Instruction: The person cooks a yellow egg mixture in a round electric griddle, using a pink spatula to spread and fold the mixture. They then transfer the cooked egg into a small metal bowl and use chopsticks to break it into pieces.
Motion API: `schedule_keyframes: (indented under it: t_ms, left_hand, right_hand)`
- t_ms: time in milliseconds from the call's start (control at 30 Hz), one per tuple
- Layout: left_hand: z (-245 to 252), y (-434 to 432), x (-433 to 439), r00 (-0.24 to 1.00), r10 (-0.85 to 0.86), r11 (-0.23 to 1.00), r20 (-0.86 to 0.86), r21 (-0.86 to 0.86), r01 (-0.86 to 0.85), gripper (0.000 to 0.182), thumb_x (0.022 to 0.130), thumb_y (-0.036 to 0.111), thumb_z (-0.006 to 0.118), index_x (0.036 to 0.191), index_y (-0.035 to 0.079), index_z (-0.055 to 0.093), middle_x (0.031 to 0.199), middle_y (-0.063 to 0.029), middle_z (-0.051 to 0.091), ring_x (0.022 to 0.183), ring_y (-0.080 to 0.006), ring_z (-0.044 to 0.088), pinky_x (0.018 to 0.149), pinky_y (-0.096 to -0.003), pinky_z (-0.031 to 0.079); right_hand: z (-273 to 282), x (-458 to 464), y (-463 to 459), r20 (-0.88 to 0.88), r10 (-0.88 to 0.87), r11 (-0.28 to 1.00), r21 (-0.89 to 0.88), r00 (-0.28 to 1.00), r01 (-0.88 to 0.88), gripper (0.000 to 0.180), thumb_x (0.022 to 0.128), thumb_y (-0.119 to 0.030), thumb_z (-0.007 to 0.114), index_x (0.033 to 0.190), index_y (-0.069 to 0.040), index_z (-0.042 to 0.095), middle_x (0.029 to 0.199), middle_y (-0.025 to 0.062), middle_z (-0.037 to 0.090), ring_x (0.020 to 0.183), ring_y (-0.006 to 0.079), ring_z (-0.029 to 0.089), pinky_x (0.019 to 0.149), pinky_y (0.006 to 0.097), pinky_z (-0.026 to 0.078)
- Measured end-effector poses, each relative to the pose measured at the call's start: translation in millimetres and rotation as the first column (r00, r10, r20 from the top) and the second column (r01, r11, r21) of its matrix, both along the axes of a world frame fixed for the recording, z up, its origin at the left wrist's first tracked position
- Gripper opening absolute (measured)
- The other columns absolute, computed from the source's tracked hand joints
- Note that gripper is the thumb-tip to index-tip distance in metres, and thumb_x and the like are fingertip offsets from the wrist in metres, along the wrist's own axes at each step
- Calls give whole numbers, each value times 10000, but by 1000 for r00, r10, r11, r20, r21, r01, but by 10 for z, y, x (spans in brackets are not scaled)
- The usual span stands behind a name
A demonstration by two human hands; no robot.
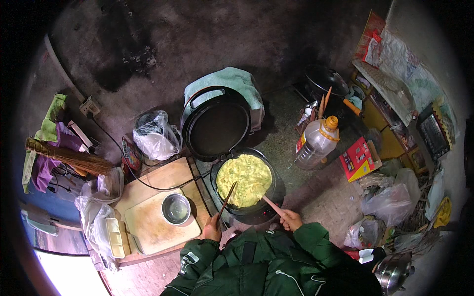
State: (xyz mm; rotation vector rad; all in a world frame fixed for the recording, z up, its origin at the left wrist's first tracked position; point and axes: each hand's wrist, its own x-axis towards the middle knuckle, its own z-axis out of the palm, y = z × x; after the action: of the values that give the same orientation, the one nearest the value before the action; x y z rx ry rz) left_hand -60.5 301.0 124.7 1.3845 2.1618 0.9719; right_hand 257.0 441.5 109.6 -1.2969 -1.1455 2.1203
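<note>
A round yellow egg pancake with green flecks (244, 177) covers most of the lower plate of an electric griddle (255, 216). The griddle's lid (218, 127) stands tipped back behind it. My left hand (212, 228) grips dark chopsticks (229, 198), whose tips reach the pancake's left part. In my right hand (291, 220) is the pinkish handle of a spatula (273, 205); its far end meets the pancake's lower right edge, and the blade is hard to make out. To the left, a metal bowl (176, 208) with some residue rests on a cutting board (148, 225).
A large plastic oil bottle (314, 144) stands right of the griddle, near a red box (357, 159). A black power cord (148, 187) crosses the wooden board on the left. Behind the lid hangs a green towel (229, 79). A plastic bag (157, 135) sits left of the lid.
</note>
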Motion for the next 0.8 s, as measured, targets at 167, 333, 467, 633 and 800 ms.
schedule_keyframes:
  t_ms: [167, 333, 467, 633, 800]
  left_hand:
    - [73, 63, -19, 997, -71, 997, -26, 22, 71, 329, 816, 43, 500, 1137, 100, 541, 858, -188, 535, 787, -398, 541, 657, -451, 431]
    - [224, 55, 48, 987, -152, 988, 52, -25, 154, 316, 821, 45, 504, 1132, 90, 541, 905, -187, 544, 843, -394, 544, 696, -443, 440]
    - [212, 74, 70, 981, -187, 980, 58, -57, 190, 316, 822, 40, 507, 1133, 81, 539, 933, -192, 548, 872, -393, 547, 720, -434, 445]
    - [116, 29, 18, 982, -187, 982, 39, -17, 188, 312, 822, 47, 510, 1130, 88, 544, 928, -183, 551, 854, -389, 548, 705, -433, 445]
    - [67, -2, 27, 992, -124, 989, -1, -79, 124, 325, 807, 55, 525, 1127, 103, 549, 919, -177, 558, 814, -392, 553, 668, -442, 446]
  right_hand:
    - [307, 136, -107, 51, 10, 999, -39, 999, -8, 350, 943, -232, 452, 1231, -34, 449, 727, 34, 505, 501, 77, 411, 415, 224, 343]
    - [587, 112, -176, 129, -2, 1000, 1, 992, 2, 313, 938, -215, 463, 1190, -29, 480, 709, 25, 507, 471, 75, 400, 393, 212, 316]
    - [801, 198, -129, 244, -26, 997, -67, 969, 43, 280, 930, -178, 458, 1165, -41, 523, 673, 23, 516, 449, 83, 402, 388, 243, 322]
    - [1079, 286, -43, 481, -34, 943, 305, 876, -131, 235, 895, -178, 503, 1070, -37, 568, 665, 59, 578, 512, 128, 527, 451, 286, 410]
    - [1372, 221, 60, 568, -203, 580, 726, 798, -369, 278, 850, -169, 542, 1095, -38, 536, 835, 207, 620, 737, 388, 609, 635, 431, 480]
